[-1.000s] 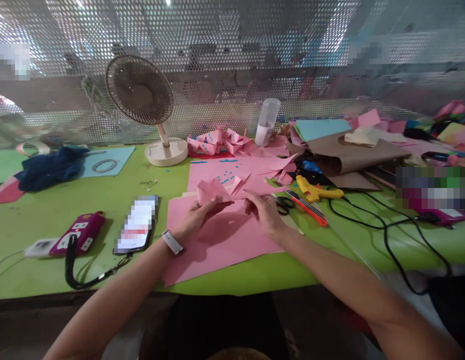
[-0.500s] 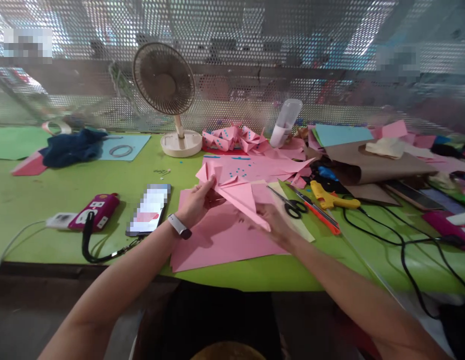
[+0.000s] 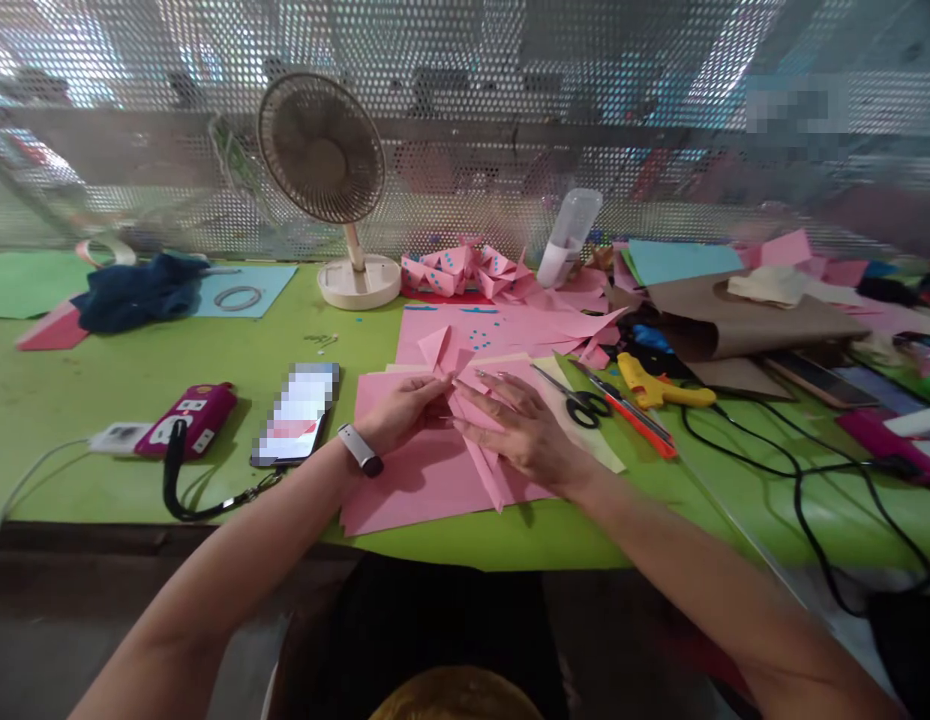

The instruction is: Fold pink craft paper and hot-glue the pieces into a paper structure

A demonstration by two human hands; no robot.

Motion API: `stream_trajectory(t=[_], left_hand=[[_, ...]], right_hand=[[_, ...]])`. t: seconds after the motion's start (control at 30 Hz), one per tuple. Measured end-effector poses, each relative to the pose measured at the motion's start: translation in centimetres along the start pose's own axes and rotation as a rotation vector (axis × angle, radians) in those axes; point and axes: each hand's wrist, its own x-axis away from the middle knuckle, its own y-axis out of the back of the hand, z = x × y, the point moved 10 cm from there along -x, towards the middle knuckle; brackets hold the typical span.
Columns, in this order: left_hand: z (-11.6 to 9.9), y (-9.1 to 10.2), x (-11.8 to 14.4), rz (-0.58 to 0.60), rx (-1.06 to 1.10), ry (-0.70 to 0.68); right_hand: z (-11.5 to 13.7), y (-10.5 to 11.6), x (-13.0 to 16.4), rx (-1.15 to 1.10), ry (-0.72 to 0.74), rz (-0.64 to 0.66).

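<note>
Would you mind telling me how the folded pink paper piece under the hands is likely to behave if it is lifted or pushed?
The folded pink paper piece looks thin, so probably very light and floppy. The right hand lies flat on it and the left hand grips its edge, so the creases may spring open when released. On the loose pink sheet, it would likely slide easily.

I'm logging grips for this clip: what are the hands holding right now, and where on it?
The folded pink paper. The left hand pinches its upper left folds; the right hand lies flat on its middle, pressing it to the sheet below.
</note>
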Motion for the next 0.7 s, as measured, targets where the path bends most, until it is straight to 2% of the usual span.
stream_trajectory(t=[0.27,0.53,0.7], left_hand=[[-0.1,0.6,-0.1,-0.041,0.023,0.009],[0.6,0.3,-0.2,0.005,0.040,0.051],[0.8,0.2,-0.2,-0.005,0.018,0.039]], right_hand=[[-0.9,-1.6,0.3,-0.195,-0.044,0.153],[-1.5,-0.9,0.0,-0.244,-0.098,0.156],[-1.0,-1.0,0.0,-0.282,-0.047,0.139]])
